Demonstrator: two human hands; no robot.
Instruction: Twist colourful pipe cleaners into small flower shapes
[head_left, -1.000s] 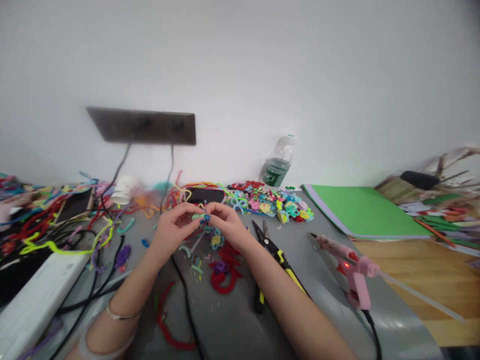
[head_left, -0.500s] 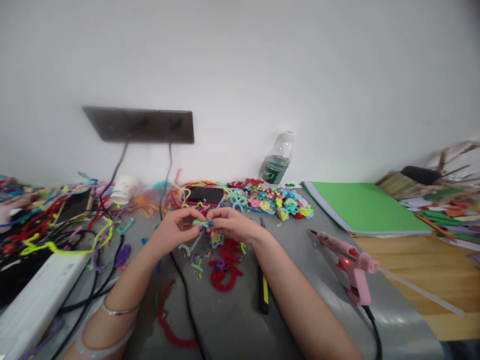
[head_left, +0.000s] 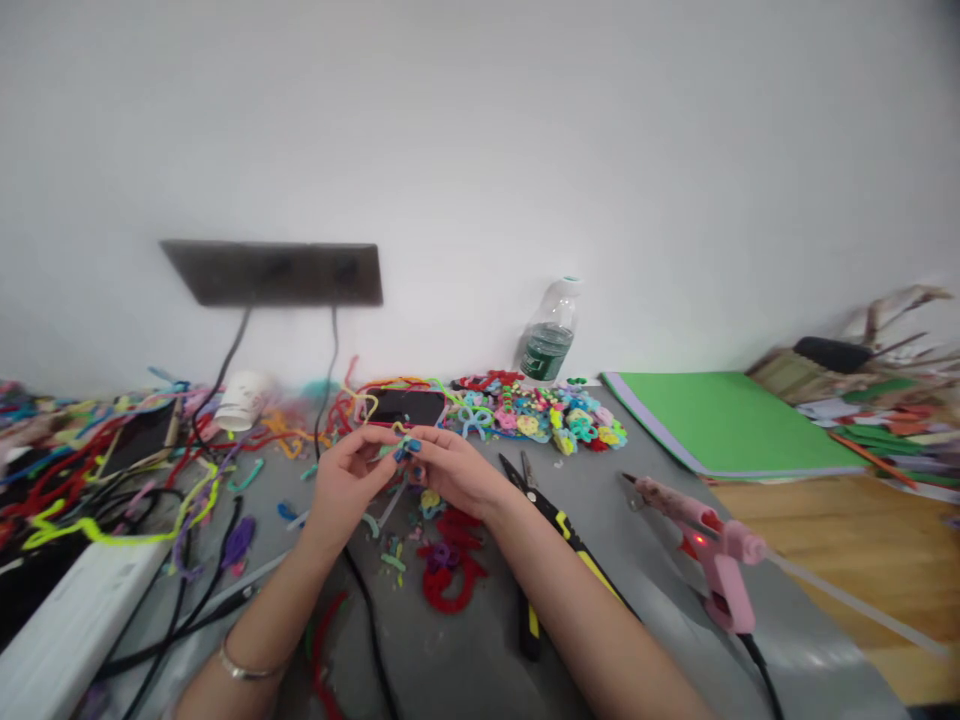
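My left hand (head_left: pixel 346 482) and my right hand (head_left: pixel 456 470) meet above the grey table (head_left: pixel 465 650), fingertips pinched together on a small green and blue pipe-cleaner piece (head_left: pixel 405 449). Both hands are closed on it. Just below them lie short cut pipe-cleaner bits (head_left: pixel 393 556) and a red and purple pipe-cleaner shape (head_left: pixel 448 572). Black and yellow pliers (head_left: pixel 556 530) lie under my right forearm.
A pink glue gun (head_left: pixel 712 545) with a red light stands at the right. A heap of small coloured flowers (head_left: pixel 540 415), a phone (head_left: pixel 403 406), a water bottle (head_left: pixel 550 335) and green card sheets (head_left: pixel 731 420) lie behind. Cables and tangled pipe cleaners (head_left: pixel 112 480) crowd the left.
Both hands stayed pinched on the small piece and shifted slightly. The view dipped a little, and my right forearm moved off the pliers' jaws, showing them again.
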